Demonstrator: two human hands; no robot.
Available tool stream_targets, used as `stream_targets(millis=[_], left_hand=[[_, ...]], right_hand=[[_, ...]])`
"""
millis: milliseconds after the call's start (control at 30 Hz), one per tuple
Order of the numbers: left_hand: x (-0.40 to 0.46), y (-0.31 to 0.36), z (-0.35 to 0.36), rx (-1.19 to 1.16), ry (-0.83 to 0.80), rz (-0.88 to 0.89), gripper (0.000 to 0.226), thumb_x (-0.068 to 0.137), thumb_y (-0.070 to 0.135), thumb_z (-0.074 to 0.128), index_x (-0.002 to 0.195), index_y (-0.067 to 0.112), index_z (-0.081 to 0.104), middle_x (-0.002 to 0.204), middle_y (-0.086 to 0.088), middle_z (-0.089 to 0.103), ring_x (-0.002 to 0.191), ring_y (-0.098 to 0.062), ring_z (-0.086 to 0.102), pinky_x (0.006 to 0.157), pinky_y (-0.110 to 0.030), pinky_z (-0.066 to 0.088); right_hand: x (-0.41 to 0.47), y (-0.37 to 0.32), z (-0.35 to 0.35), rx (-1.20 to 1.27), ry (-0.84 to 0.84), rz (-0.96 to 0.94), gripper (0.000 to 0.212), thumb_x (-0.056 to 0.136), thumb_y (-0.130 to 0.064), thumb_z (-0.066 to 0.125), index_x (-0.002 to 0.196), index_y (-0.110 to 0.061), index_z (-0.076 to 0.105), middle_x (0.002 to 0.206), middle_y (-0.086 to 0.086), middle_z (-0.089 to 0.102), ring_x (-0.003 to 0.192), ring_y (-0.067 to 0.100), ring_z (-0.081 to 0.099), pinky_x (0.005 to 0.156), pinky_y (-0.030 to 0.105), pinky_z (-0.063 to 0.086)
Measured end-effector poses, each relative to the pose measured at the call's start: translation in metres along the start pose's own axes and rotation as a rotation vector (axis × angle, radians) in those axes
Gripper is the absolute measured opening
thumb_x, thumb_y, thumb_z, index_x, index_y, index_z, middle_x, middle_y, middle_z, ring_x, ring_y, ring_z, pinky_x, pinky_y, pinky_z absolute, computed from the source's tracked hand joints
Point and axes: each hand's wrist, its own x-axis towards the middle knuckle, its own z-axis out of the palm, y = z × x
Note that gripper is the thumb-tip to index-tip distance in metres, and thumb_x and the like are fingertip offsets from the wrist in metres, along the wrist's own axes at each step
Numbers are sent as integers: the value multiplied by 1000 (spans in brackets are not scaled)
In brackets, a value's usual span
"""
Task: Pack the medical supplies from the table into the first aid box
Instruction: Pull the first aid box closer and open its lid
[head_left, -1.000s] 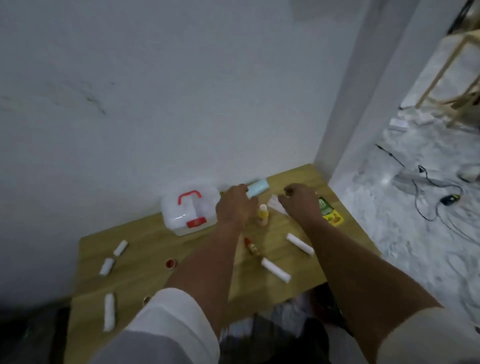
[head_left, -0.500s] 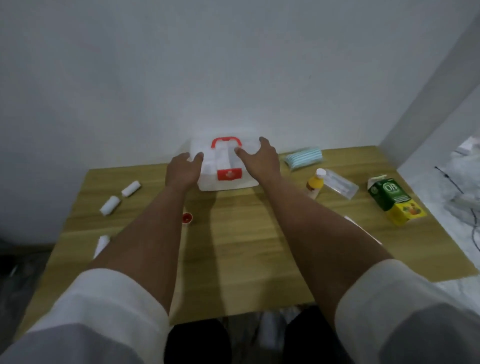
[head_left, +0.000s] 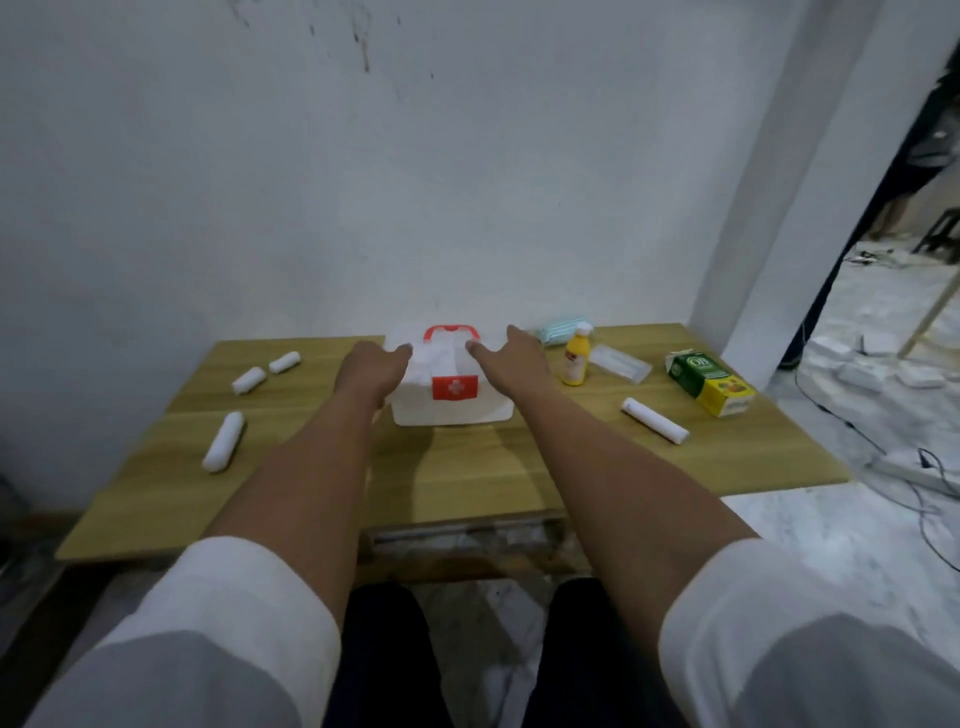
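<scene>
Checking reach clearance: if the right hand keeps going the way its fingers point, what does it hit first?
Probably the wall. The right hand lies on the first aid box lid, fingers pointing away; nothing shows between, though depth is unclear.

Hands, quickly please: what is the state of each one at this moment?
Left hand: open, resting on the left side of the first aid box, holding nothing.
Right hand: open, fingers spread on the box's right side, holding nothing.
</scene>
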Motion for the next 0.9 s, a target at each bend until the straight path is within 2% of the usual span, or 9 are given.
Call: stream_targets(millis=[67,167,267,367,500,567,667,767,900], left_hand=[[-13,-3,-3,-17,4,-3,66,94,53,59,132,-1,58,103,-13,65,79,-31,69,85,-45,62],[-30,-6,-9,9,15,2,65,92,54,60,129,2,59,107,-12,66,85,-31,69,87,-46,61],[-36,-10,-11,81,27,14,77,88,63,58,139,6,57,133,-15,65,109,-36,67,94,-47,57],[-45,-13,-7,59,35,166,86,92,66,60,157,14,41,161,-8,43,143,-32,46,112,-43,41],[-54,-33,6,-54,-19,414,86,79,67,76,151,32,46,149,3,56,132,-23,55,98,-35,47],[-52,-46,14,-24,-21,477,103,63,76,83,149,41,41,146,12,53,129,-12,54,99,-36,52],[-43,-60,23,28,3,503,126,53,78,87,157,40,26,152,16,43,135,-10,48,96,-42,58],[-42,-66,25,32,51,527,131,53,79,86,159,36,22,155,14,41,137,-13,48,93,-45,60],[-52,-61,25,-1,95,525,121,58,71,88,157,37,29,156,12,43,137,-11,45,95,-39,54]], right_hand=[[-15,4,-3,-14,11,-12,90,94,-61,57,158,-4,29,164,16,33,151,30,30,117,41,31],[-29,8,-8,-60,3,-46,94,92,-65,56,158,-3,31,163,15,35,151,31,32,117,41,32],[-34,16,-9,-122,-4,-105,93,90,-69,55,158,-10,34,163,12,36,150,29,33,116,43,34],[-38,23,-7,-238,49,-325,83,88,-71,57,155,-26,40,161,8,38,149,27,33,117,47,36],[-43,40,5,-435,35,-530,93,77,-74,67,155,-30,40,163,4,35,154,28,21,120,52,31],[-42,48,12,-512,48,-559,102,74,-70,74,158,-27,33,165,5,31,156,31,16,122,53,29],[-38,55,17,-566,131,-640,98,75,-65,77,155,-22,39,160,10,40,152,36,28,115,58,38],[-33,61,18,-550,179,-716,91,76,-66,74,150,-21,47,153,11,50,146,39,38,109,59,46],[-29,65,12,-620,161,-792,88,81,-72,56,154,-26,40,157,10,46,147,38,37,111,58,43]])
